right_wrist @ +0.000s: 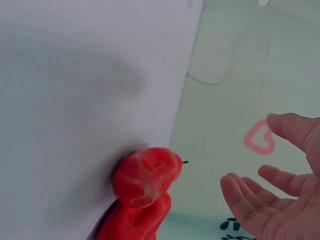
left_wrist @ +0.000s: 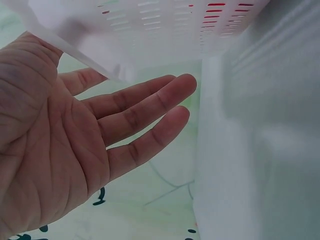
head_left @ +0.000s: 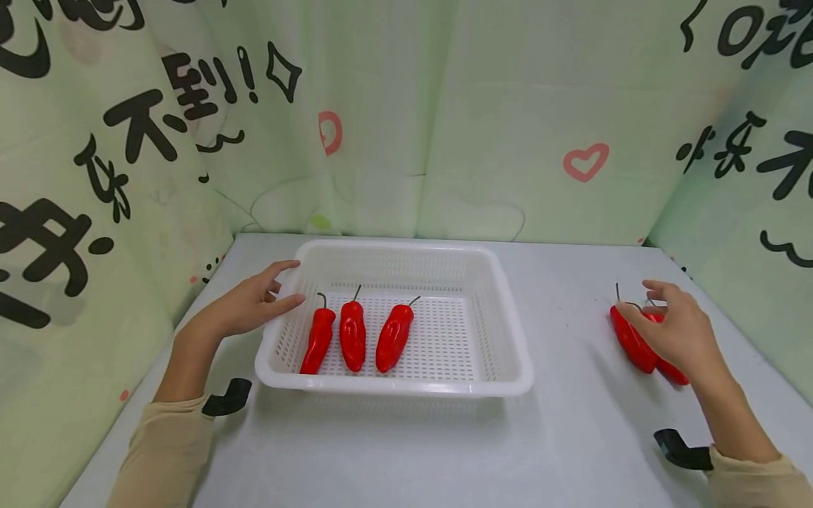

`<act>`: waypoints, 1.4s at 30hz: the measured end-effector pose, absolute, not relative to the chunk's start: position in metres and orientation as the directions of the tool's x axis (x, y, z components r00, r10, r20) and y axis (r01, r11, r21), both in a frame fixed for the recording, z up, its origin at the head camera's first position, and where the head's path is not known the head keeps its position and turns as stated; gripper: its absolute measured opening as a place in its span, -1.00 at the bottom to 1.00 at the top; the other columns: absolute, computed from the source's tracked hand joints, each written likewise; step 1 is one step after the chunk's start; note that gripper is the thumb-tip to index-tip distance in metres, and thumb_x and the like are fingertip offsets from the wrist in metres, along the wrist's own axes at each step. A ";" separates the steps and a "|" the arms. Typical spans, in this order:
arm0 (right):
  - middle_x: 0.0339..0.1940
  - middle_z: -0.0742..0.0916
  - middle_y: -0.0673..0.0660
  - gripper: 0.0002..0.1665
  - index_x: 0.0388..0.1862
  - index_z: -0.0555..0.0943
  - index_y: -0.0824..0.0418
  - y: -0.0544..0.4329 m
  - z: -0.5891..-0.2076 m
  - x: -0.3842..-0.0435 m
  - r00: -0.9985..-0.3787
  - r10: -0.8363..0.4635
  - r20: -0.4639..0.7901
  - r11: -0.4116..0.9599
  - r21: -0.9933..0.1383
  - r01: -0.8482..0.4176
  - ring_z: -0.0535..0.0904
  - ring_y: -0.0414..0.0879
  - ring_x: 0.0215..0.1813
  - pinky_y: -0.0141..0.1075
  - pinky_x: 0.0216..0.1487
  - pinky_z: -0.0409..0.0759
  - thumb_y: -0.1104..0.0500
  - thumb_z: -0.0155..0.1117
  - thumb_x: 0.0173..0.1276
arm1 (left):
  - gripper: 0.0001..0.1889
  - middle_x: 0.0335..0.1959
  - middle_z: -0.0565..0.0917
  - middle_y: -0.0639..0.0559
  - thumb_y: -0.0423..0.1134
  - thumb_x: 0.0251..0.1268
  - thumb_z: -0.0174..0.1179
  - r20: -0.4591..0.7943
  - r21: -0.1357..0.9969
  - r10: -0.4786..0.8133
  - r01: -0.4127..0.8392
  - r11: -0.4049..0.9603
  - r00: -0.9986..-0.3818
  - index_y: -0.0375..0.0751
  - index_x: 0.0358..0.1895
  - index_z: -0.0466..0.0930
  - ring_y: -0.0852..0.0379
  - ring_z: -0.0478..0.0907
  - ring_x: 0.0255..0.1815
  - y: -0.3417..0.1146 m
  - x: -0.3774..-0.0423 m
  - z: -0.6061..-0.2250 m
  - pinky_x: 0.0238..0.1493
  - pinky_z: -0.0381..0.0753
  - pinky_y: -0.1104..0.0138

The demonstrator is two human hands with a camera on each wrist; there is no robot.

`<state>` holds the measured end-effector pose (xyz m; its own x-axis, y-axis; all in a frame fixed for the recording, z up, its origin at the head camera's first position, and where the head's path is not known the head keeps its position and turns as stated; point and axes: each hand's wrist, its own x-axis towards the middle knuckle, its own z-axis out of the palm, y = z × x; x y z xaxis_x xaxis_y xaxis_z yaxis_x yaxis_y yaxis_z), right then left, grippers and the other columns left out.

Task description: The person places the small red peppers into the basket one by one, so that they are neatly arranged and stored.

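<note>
A white plastic basket (head_left: pixel 502 324) with slotted walls stands on the table, and three red chili peppers (head_left: pixel 352 335) lie in it. My left hand (head_left: pixel 250 303) is at its left rim, with index finger and thumb against the edge. In the left wrist view the other fingers (left_wrist: pixel 150 107) extend loosely beneath the rim, outside the basket wall (left_wrist: pixel 165 45). On the right, my right hand (head_left: pixel 682 331) hovers over more red chili peppers (head_left: pixel 629 342), partly covering them. The right wrist view has its fingers (right_wrist: pixel 245 200) spread apart from these peppers (right_wrist: pixel 147 175), holding nothing.
The white table (head_left: pixel 406 451) carries the basket and the loose peppers. A pale green curtain (head_left: pixel 495 141) with black lettering and pink hearts hangs behind the table and along both sides. Dark straps (head_left: pixel 229 398) stick out near the sleeves.
</note>
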<state>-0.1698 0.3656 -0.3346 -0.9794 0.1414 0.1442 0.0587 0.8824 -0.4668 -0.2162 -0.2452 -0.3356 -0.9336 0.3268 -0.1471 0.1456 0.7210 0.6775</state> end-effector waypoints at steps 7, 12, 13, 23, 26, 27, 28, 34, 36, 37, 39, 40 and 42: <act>0.27 0.35 0.68 -0.08 0.51 0.13 0.55 0.381 -0.345 -0.177 -0.982 0.157 0.108 0.895 -0.437 0.095 0.31 0.58 0.19 0.28 -0.17 0.70 0.09 0.34 0.43 | -0.16 0.17 0.53 -0.37 0.04 0.49 0.19 -0.148 0.676 0.327 0.146 0.722 -0.933 -0.09 0.65 -0.05 -0.20 0.63 0.04 -0.245 -0.216 -0.336 0.04 0.72 -0.08; 0.28 0.34 0.68 -0.07 0.50 0.13 0.54 0.386 -0.351 -0.181 -0.980 0.171 0.099 0.891 -0.441 0.111 0.27 0.60 0.20 0.29 -0.18 0.70 0.13 0.37 0.38 | -0.15 0.17 0.53 -0.38 0.04 0.49 0.20 -0.145 0.679 0.329 0.148 0.719 -0.933 -0.10 0.65 -0.06 -0.20 0.63 0.04 -0.245 -0.216 -0.335 0.04 0.72 -0.09; 0.27 0.34 0.68 -0.07 0.50 0.14 0.54 0.387 -0.353 -0.181 -0.980 0.170 0.101 0.891 -0.441 0.109 0.28 0.60 0.20 0.29 -0.19 0.70 0.14 0.38 0.37 | -0.15 0.17 0.53 -0.37 0.04 0.49 0.20 -0.145 0.680 0.331 0.149 0.718 -0.933 -0.11 0.65 -0.06 -0.20 0.63 0.04 -0.245 -0.216 -0.335 0.04 0.72 -0.09; 0.26 0.33 0.68 -0.07 0.47 0.15 0.55 0.393 -0.362 -0.184 -0.981 0.184 0.064 0.889 -0.437 0.138 0.27 0.62 0.19 0.28 -0.20 0.71 0.16 0.40 0.33 | -0.14 0.18 0.55 -0.36 0.07 0.49 0.19 -0.153 0.693 0.333 0.139 0.707 -0.931 -0.06 0.65 -0.08 -0.19 0.64 0.05 -0.246 -0.217 -0.337 0.06 0.70 -0.11; 0.25 0.33 0.68 -0.06 0.47 0.15 0.55 0.394 -0.363 -0.186 -0.981 0.187 0.048 0.889 -0.433 0.148 0.26 0.62 0.19 0.27 -0.20 0.71 0.16 0.41 0.33 | -0.14 0.18 0.55 -0.36 0.06 0.49 0.20 -0.147 0.695 0.335 0.144 0.705 -0.931 -0.07 0.65 -0.08 -0.19 0.64 0.05 -0.246 -0.216 -0.337 0.06 0.70 -0.11; 0.25 0.33 0.68 -0.06 0.47 0.15 0.55 0.394 -0.364 -0.186 -0.982 0.186 0.045 0.890 -0.432 0.148 0.26 0.62 0.19 0.27 -0.21 0.71 0.16 0.41 0.32 | -0.14 0.19 0.55 -0.37 0.06 0.49 0.20 -0.146 0.696 0.335 0.144 0.703 -0.931 -0.07 0.66 -0.08 -0.20 0.64 0.06 -0.246 -0.216 -0.337 0.06 0.70 -0.11; 0.24 0.33 0.68 -0.06 0.47 0.15 0.55 0.394 -0.364 -0.186 -0.982 0.183 0.043 0.891 -0.428 0.148 0.26 0.62 0.19 0.27 -0.21 0.71 0.16 0.42 0.31 | -0.13 0.19 0.54 -0.37 0.06 0.49 0.20 -0.147 0.697 0.336 0.144 0.703 -0.930 -0.07 0.66 -0.08 -0.20 0.63 0.06 -0.246 -0.216 -0.337 0.06 0.70 -0.12; 0.18 0.38 0.66 -0.05 0.43 0.18 0.56 0.393 -0.366 -0.187 -0.989 0.148 0.021 0.897 -0.423 0.125 0.31 0.59 0.15 0.19 -0.26 0.74 0.13 0.45 0.29 | -0.13 0.20 0.54 -0.37 0.07 0.48 0.20 -0.150 0.699 0.334 0.139 0.701 -0.931 -0.06 0.66 -0.09 -0.21 0.63 0.08 -0.246 -0.216 -0.337 0.07 0.69 -0.13; 0.17 0.39 0.65 -0.04 0.44 0.18 0.55 0.393 -0.366 -0.187 -0.990 0.140 0.009 0.896 -0.427 0.123 0.32 0.58 0.15 0.17 -0.27 0.74 0.10 0.46 0.30 | -0.13 0.20 0.54 -0.37 0.07 0.48 0.20 -0.148 0.699 0.335 0.141 0.701 -0.931 -0.06 0.66 -0.09 -0.21 0.63 0.08 -0.246 -0.216 -0.337 0.06 0.70 -0.13; 0.17 0.39 0.65 -0.03 0.44 0.18 0.54 0.393 -0.366 -0.187 -0.991 0.137 0.003 0.896 -0.427 0.123 0.32 0.57 0.15 0.16 -0.27 0.75 0.08 0.46 0.30 | -0.13 0.20 0.54 -0.37 0.07 0.48 0.20 -0.147 0.700 0.336 0.142 0.700 -0.930 -0.06 0.66 -0.09 -0.21 0.63 0.07 -0.246 -0.216 -0.337 0.06 0.70 -0.13; 0.17 0.40 0.65 -0.02 0.44 0.18 0.54 0.394 -0.367 -0.188 -0.991 0.131 -0.006 0.896 -0.427 0.121 0.33 0.56 0.14 0.16 -0.26 0.75 0.04 0.46 0.31 | -0.13 0.20 0.54 -0.37 0.06 0.48 0.20 -0.146 0.701 0.337 0.144 0.699 -0.930 -0.07 0.66 -0.09 -0.21 0.63 0.07 -0.246 -0.216 -0.337 0.06 0.70 -0.12; 0.17 0.42 0.64 -0.03 0.44 0.19 0.54 0.394 -0.367 -0.189 -0.992 0.124 -0.009 0.897 -0.425 0.116 0.34 0.55 0.14 0.15 -0.25 0.75 0.03 0.46 0.32 | -0.13 0.20 0.54 -0.37 0.06 0.48 0.20 -0.145 0.701 0.338 0.144 0.698 -0.930 -0.07 0.66 -0.09 -0.21 0.64 0.07 -0.246 -0.216 -0.337 0.05 0.70 -0.12; 0.15 0.44 0.63 -0.03 0.43 0.20 0.54 0.394 -0.368 -0.190 -0.994 0.109 -0.017 0.901 -0.421 0.106 0.37 0.52 0.12 0.12 -0.25 0.75 0.02 0.46 0.31 | -0.13 0.20 0.54 -0.37 0.06 0.48 0.20 -0.147 0.703 0.338 0.142 0.696 -0.930 -0.07 0.66 -0.09 -0.20 0.64 0.07 -0.246 -0.216 -0.338 0.05 0.70 -0.12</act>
<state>-0.1899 0.3944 -0.3680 -0.9938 0.1095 -0.0167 0.1063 0.9007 -0.4211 -0.2163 -0.2462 -0.3376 -0.9297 0.3378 -0.1466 0.1420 0.6964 0.7035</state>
